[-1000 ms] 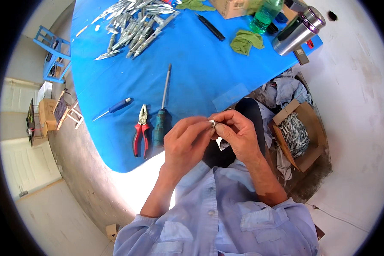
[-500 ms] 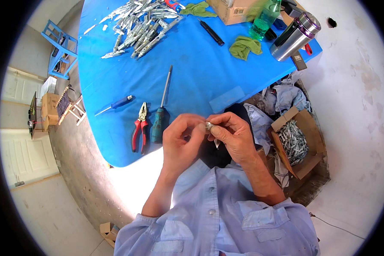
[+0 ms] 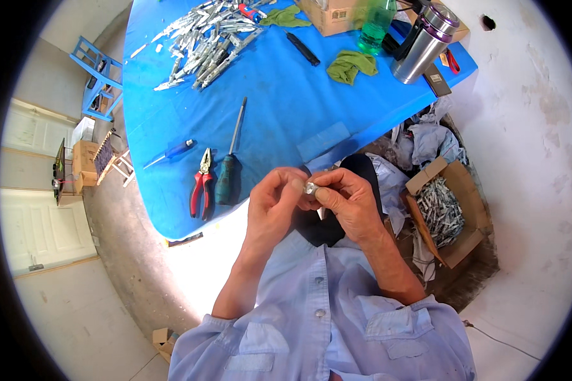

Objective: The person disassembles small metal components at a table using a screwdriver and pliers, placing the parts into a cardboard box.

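Both hands meet just off the tabletop's (image 3: 286,108) near edge, left hand (image 3: 273,206) and right hand (image 3: 343,203) pinching a small metal piece (image 3: 310,187) between their fingertips. Red-handled pliers (image 3: 201,184) and a screwdriver (image 3: 229,162) lie near that edge.

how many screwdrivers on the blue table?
2. A small blue-handled screwdriver lies left of the red pliers; a long green-handled screwdriver lies right of them. More may be hidden in the metal parts pile.

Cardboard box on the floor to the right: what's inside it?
The cardboard box holds a heap of small silvery metal parts. Its bottom and anything beneath the heap are covered.
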`<act>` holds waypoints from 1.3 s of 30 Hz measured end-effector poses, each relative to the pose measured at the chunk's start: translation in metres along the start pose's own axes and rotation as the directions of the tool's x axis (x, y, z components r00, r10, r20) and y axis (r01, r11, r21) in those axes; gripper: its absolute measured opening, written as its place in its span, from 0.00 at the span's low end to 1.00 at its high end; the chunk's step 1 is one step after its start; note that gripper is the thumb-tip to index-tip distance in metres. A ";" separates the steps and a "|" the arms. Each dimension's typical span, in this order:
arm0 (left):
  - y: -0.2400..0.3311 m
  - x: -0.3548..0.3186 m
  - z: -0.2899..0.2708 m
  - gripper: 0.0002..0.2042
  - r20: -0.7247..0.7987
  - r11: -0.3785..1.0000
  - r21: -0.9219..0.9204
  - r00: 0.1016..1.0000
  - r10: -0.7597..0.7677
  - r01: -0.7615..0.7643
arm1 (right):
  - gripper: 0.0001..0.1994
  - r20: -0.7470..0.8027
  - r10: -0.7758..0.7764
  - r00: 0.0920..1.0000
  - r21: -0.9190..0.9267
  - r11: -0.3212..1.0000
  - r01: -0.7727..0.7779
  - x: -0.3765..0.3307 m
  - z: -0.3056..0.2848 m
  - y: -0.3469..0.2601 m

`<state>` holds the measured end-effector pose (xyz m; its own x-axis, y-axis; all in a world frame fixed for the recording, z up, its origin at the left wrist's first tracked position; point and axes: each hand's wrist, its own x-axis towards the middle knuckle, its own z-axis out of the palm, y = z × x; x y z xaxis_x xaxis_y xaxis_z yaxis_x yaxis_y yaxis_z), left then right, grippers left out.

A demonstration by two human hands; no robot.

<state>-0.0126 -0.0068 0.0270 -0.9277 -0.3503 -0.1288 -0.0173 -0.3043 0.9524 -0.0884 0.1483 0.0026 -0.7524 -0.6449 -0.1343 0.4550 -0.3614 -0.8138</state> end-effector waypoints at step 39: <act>0.000 -0.007 0.002 0.05 0.294 0.525 0.719 0.883 0.365 -0.456 | 0.08 -0.080 0.065 0.995 -0.120 0.990 -0.074 -0.017 -0.015 0.006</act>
<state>-0.0065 -0.0022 0.0283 -0.9354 -0.1607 0.3151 0.1456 0.6371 0.7569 -0.0796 0.1673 -0.0083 -0.7569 -0.6112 -0.2314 0.4492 -0.2293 -0.8635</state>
